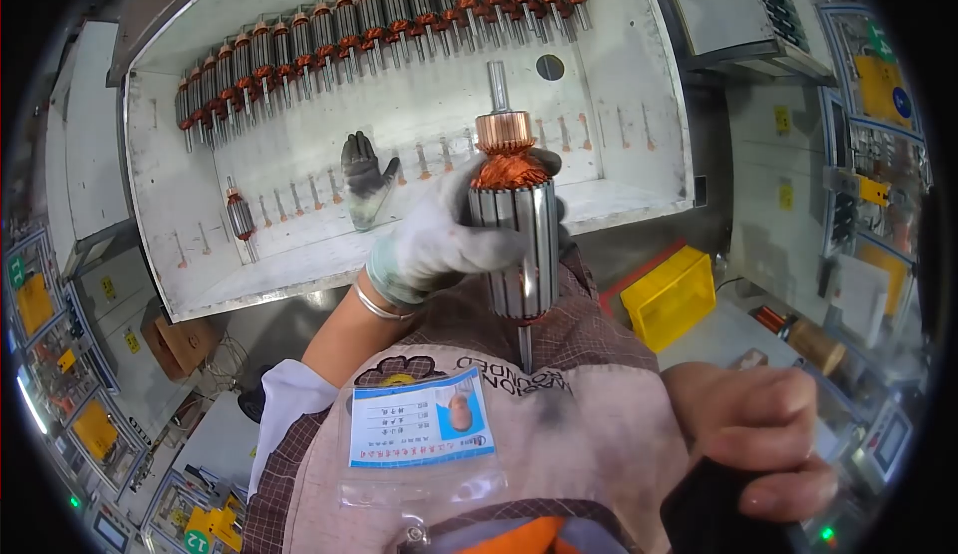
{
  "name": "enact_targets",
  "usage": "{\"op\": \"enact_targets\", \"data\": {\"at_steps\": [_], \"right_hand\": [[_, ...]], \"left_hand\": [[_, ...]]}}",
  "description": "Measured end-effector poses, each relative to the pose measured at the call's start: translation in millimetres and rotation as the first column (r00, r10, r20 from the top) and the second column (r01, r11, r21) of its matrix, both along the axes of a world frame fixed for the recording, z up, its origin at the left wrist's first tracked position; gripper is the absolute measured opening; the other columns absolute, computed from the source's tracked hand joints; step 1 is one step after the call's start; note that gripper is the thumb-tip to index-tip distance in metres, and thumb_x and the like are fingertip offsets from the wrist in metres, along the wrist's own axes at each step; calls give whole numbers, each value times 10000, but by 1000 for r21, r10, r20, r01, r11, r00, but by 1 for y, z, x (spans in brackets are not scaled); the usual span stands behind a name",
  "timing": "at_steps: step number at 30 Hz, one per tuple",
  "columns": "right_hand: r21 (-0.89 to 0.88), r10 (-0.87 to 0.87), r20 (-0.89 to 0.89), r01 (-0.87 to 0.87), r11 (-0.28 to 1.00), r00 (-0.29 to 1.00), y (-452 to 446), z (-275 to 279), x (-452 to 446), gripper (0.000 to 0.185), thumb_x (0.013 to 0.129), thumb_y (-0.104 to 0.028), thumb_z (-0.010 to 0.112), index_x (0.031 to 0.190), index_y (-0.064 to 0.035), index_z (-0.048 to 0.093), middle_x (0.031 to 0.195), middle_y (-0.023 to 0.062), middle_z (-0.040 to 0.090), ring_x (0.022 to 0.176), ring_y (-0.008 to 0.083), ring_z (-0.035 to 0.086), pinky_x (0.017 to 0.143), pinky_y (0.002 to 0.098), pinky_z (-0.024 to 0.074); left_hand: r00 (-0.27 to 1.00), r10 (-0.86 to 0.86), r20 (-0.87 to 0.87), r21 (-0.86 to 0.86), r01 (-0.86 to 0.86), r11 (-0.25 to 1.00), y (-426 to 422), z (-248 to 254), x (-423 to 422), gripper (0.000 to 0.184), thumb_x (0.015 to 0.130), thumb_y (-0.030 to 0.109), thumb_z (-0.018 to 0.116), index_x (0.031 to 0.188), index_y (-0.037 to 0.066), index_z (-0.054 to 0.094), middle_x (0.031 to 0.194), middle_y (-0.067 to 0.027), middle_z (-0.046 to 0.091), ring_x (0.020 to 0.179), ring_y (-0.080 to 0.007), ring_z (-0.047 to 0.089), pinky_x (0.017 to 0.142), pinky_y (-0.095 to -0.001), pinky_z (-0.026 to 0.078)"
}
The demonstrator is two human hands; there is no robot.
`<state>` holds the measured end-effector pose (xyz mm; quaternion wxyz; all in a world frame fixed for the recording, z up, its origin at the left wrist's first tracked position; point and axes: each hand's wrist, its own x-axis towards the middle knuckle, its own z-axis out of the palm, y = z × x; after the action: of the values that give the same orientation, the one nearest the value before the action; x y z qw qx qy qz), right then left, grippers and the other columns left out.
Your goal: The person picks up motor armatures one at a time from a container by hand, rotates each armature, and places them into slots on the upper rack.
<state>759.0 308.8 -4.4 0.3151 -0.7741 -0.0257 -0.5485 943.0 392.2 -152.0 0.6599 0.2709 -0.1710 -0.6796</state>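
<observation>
My left hand [439,235], in a pale glove with grey fingers, is wrapped round a motor armature [514,215]. The armature is upright, with its steel shaft and copper commutator at the top, orange windings below them and a ridged steel core. At the lower right, my right hand [758,434] is bare, with its fingers curled against a black object [718,504] that I cannot make out. An empty glove [366,185] lies palm up in the white tray [299,140].
Several armatures [344,25] stand in a row along the tray's far side. A single armature [239,217] lies at its left. A yellow bin [669,296] is at the right, near a wooden-looking cylinder [813,344]. A badge [421,419] hangs on my apron.
</observation>
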Motion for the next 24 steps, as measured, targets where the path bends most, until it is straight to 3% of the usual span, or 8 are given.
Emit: {"op": "enact_targets", "data": {"at_steps": [1, 4, 6, 7, 10, 17, 20, 24], "right_hand": [[-5, -3, -2, 3, 1000, 1000, 0, 1, 1, 291, 685, -55, 690, 729, -129, 413, 844, -54, 440, 499, 75, 493, 480, 262, 221], [-13, -13, -10, 12, 1000, 1000, -1, -1, 3, 289, 687, -61, 689, 724, -130, 411, 840, -58, 440, 495, 74, 493, 477, 262, 220], [6, -14, -13, 14, 1000, 1000, 0, -1, 3, 283, 690, -67, 687, 722, -132, 414, 839, -60, 441, 493, 74, 494, 475, 262, 220], [9, -13, -14, 14, 1000, 1000, 0, -1, 3, 280, 691, -69, 686, 722, -133, 415, 839, -60, 442, 492, 75, 494, 474, 262, 219], [-2, -1, -11, 1, 1000, 1000, -4, -3, 2, 273, 693, -68, 682, 723, -135, 420, 840, -61, 444, 493, 75, 497, 471, 262, 219], [44, 1, -23, 0, 999, 1000, -2, -1, 9, 254, 714, -67, 660, 715, -128, 413, 818, -55, 442, 486, 76, 488, 480, 262, 221], [140, -70, 113, 54, 989, 991, 11, -6, 25, 222, 747, -82, 622, 711, -110, 404, 796, -44, 432, 467, 81, 461, 513, 260, 228], [93, 332, -128, -322, 942, 935, -14, 13, 18, 283, 795, -249, 609, 985, -75, 492, 742, 121, 508, 594, 235, 511, 469, 330, 421]], "left_hand": [[991, -1, 134, -4, 1, 1000, -2, -3, 2, 822, 660, 209, 757, 1295, -23, 290, 1079, -195, 563, 996, -348, 573, 872, -492, 463], [1000, -2, -6, 27, 2, 1000, -5, 1, 2, 805, 650, 163, 730, 1303, -11, 292, 1089, -184, 553, 1014, -332, 562, 878, -464, 458], [930, 15, -367, 41, 0, 999, -2, 10, -1, 776, 633, 105, 703, 1301, 10, 318, 1094, -158, 553, 1037, -303, 551, 895, -406, 447], [914, 68, -400, 15, -68, 998, -2, 10, -6, 862, 651, 164, 747, 1332, 2, 245, 1175, -223, 493, 1069, -401, 515, 895, -512, 439], [979, 50, -196, 32, -44, 999, 1, 9, -2, 897, 635, 154, 766, 1341, 11, 231, 1176, -226, 494, 1078, -416, 504, 900, -524, 431], [973, 82, -216, 55, -71, 996, 2, 9, -2, 915, 615, 171, 795, 1329, 12, 247, 1138, -207, 520, 1019, -403, 548, 860, -502, 467], [971, 85, -225, 66, -72, 995, 1, 7, 0, 906, 618, 187, 798, 1323, 15, 256, 1117, -198, 530, 1005, -393, 559, 837, -491, 483], [960, 55, -276, -7, -59, 998, 0, 2, 4, 756, 704, 83, 716, 1320, 33, 281, 1111, -175, 541, 1006, -339, 567, 882, -462, 447]]}}
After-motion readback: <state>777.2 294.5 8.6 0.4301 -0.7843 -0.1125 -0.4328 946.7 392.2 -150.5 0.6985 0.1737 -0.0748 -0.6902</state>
